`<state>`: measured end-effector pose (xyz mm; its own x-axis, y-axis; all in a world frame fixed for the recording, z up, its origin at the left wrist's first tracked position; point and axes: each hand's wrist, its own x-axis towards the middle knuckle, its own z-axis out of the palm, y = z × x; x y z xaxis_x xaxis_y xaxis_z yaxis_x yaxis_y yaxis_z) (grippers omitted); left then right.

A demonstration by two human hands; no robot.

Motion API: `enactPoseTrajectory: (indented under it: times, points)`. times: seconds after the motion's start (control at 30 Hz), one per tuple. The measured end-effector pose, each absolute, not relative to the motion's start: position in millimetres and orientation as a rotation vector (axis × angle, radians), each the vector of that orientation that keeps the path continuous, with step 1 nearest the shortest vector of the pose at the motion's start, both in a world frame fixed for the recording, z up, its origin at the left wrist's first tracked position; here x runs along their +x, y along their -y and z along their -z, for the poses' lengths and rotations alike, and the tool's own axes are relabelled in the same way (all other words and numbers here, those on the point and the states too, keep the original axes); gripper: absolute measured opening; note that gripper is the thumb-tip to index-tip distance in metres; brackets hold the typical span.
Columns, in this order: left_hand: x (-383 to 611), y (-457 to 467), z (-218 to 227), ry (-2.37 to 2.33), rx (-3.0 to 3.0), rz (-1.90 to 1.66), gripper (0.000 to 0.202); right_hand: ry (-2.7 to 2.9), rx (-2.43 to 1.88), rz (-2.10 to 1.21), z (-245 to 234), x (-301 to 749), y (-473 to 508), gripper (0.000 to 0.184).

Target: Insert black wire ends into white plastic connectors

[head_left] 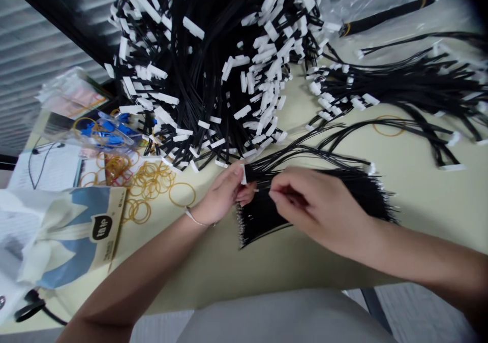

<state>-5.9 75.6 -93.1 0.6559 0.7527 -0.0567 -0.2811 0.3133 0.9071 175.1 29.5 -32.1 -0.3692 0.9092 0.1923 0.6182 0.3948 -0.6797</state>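
Observation:
My left hand (221, 195) pinches a small white connector (244, 174) between thumb and fingers. Black wires run from it to the right. My right hand (324, 213) is just to the right of it, thumb and forefinger pressed together in a pinch. Whatever sits between those fingertips is too small to make out. Beneath both hands lies a flat bundle of black wires (267, 220) with bare or metal-tipped ends at both sides. A loose wired cable with a white end connector (371, 168) stretches out beyond my right hand.
A large heap of black cables with white connectors (166, 98) fills the back. More cables (404, 86) lie at the right. Yellow rubber bands (154, 178), blue pieces in a bag (109, 132) and a tissue pack (82, 236) are at the left.

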Motion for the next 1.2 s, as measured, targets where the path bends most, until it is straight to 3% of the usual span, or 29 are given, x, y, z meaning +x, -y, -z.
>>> enactPoseTrajectory:
  times: [1.2]
  points:
    - [-9.0, -68.3, 91.6, -0.555, 1.296, -0.577, 0.031, 2.128, -1.226, -0.52, 44.4, 175.9, -39.5, 0.015]
